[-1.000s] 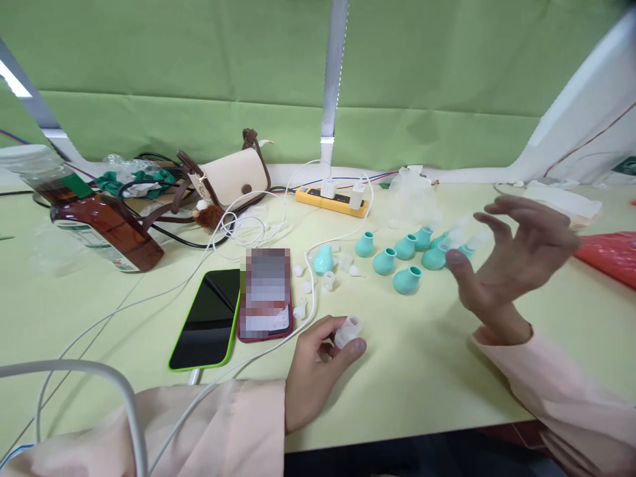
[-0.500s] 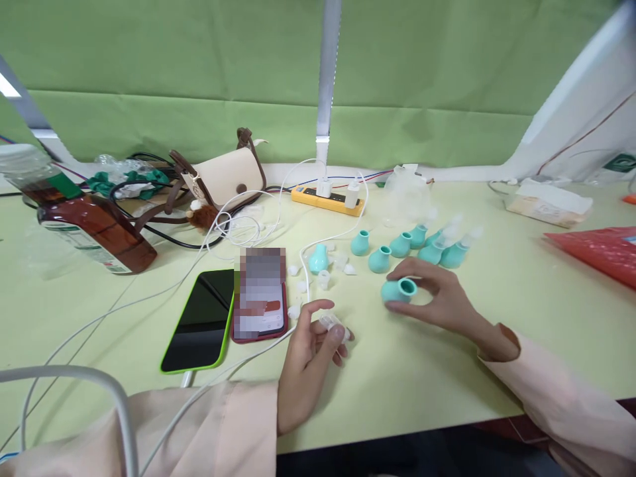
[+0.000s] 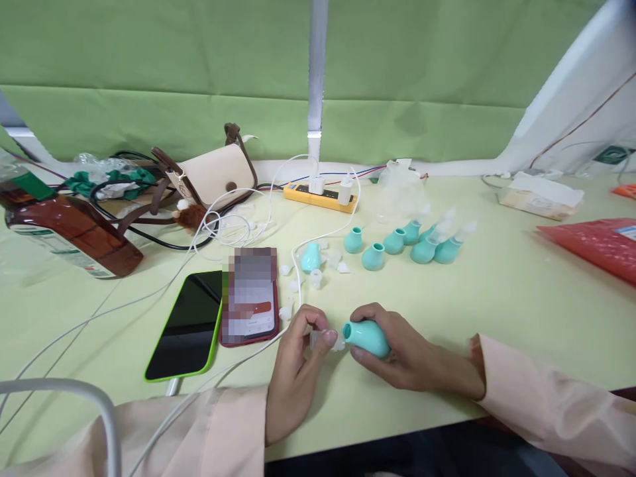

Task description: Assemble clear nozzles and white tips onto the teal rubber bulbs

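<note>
Between the fingers of my left hand is a clear plastic nozzle, its end close to the mouth of a teal bulb. My right hand grips that bulb on its side, opening facing left. Whether nozzle and bulb touch, I cannot tell. Behind my hands stand several open teal bulbs, and to their right a few bulbs with clear tips. Loose clear pieces lie around another teal bulb left of centre.
Two phones lie at left with white cables. Further back are a tilted brown bottle, a cream bag and a yellow power strip. At right are a tissue pack and a red package.
My right hand has brought the teal bulb left and nearer, turning its mouth toward my left hand. The clear nozzle in my left hand now points at it. The view has shifted slightly.
</note>
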Available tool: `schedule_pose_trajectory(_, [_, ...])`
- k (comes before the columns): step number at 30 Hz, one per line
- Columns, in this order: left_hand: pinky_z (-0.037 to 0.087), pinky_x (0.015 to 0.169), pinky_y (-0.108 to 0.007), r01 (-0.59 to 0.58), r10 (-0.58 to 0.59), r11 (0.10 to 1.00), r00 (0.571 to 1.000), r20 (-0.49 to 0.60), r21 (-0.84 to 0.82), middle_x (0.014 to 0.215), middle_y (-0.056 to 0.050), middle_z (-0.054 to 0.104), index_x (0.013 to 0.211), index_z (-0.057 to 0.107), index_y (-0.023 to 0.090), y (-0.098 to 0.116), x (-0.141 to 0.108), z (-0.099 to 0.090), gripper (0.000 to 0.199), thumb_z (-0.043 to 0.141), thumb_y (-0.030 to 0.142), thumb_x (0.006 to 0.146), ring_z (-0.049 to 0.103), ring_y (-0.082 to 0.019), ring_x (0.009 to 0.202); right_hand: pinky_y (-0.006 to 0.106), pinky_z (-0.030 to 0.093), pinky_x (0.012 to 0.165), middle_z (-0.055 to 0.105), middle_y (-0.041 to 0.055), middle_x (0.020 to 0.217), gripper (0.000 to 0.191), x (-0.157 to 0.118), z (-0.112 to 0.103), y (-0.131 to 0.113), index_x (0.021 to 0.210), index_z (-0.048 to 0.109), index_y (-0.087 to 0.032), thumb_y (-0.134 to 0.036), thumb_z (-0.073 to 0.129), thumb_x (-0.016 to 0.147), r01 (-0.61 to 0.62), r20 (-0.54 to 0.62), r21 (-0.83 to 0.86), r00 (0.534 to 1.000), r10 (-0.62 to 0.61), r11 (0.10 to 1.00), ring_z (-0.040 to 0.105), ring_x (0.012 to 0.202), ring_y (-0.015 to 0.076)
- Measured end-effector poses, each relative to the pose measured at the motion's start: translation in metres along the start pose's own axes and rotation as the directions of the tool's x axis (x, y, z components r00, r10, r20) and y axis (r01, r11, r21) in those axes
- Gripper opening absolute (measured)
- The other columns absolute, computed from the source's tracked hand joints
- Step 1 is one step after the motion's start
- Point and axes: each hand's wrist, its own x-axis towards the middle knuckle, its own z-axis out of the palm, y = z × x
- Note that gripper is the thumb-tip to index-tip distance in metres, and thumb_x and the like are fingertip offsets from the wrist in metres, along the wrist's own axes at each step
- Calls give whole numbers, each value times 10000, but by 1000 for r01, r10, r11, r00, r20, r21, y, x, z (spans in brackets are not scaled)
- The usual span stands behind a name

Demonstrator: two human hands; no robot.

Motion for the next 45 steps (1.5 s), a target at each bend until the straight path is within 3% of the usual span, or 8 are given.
schedule_pose_trajectory(3, [308, 463, -201, 45, -44, 998, 998, 39, -38, 686, 47, 383, 746, 397, 203, -5, 0, 1, 176, 394, 336, 860, 345, -70, 508, 282, 460, 586, 565, 68, 851, 252, -1, 1, -2, 1007, 358, -163, -257, 452, 792, 11, 62, 10, 998, -12, 1000, 560, 682, 155])
schedule_pose_trajectory(10, [237, 415, -189, 138, -137, 990, 990, 11, -37, 593, 66, 307, 725, 334, 214, -7, 0, 1, 257, 273, 410, 880, 260, -75, 468, 285, 434, 560, 583, 41, 774, 219, 1, 7, -8, 966, 405, -158, -252, 463, 777, 36, 110, -73, 993, -28, 997, 554, 623, 159])
schedule_pose_trajectory(19, [238, 428, -175, 92, -94, 981, 996, 5, 171, 553, 83, 277, 701, 325, 208, -10, 4, -3, 201, 336, 307, 876, 250, -63, 457, 257, 408, 521, 581, 42, 771, 222, -1, 14, -8, 1003, 359, -139, -243, 398, 811, 160, -13, -232, 986, -167, 960, 552, 595, 145])
schedule_pose_trajectory(28, [230, 412, -167, 69, -71, 977, 998, 0, 203, 526, 90, 242, 662, 297, 202, -10, 7, -1, 218, 341, 267, 865, 233, -59, 442, 254, 377, 442, 585, 66, 717, 188, 5, 2, -19, 902, 496, -111, -275, 438, 830, 285, 4, -623, 932, -361, 728, 571, 589, 161])
schedule_pose_trajectory(32, [239, 403, -160, 91, -83, 986, 995, -59, 142, 532, 89, 229, 669, 301, 205, -14, 7, -1, 217, 339, 282, 869, 239, -54, 431, 266, 404, 479, 580, 57, 731, 201, 7, 10, -16, 900, 490, -125, -302, 419, 838, 198, 0, -473, 974, -224, 859, 581, 590, 168])
schedule_pose_trajectory(37, [258, 412, -158, 70, -60, 991, 995, -83, 115, 560, 83, 263, 674, 298, 206, -12, 6, -1, 208, 328, 255, 874, 246, -52, 439, 290, 429, 607, 571, 39, 832, 219, 11, 12, -18, 950, 421, -164, -322, 463, 804, -91, 138, -73, 985, 100, 993, 565, 708, 171])
schedule_pose_trajectory(40, [253, 412, -162, 73, -65, 992, 995, -75, 103, 550, 83, 262, 669, 293, 206, -12, 5, -1, 212, 334, 252, 873, 245, -56, 440, 241, 398, 577, 529, 9, 789, 213, 16, 5, -21, 895, 388, -180, -324, 497, 781, -266, 259, 175, 942, 216, 948, 505, 665, 127])
schedule_pose_trajectory(45, [254, 421, -175, 75, -69, 992, 995, -66, 100, 558, 77, 262, 667, 297, 206, -12, 4, -2, 220, 339, 276, 871, 256, -62, 448, 181, 330, 523, 418, -35, 720, 259, 22, 1, -17, 817, 342, -196, -373, 523, 766, -368, 391, 540, 906, 161, 757, 382, 601, 73])
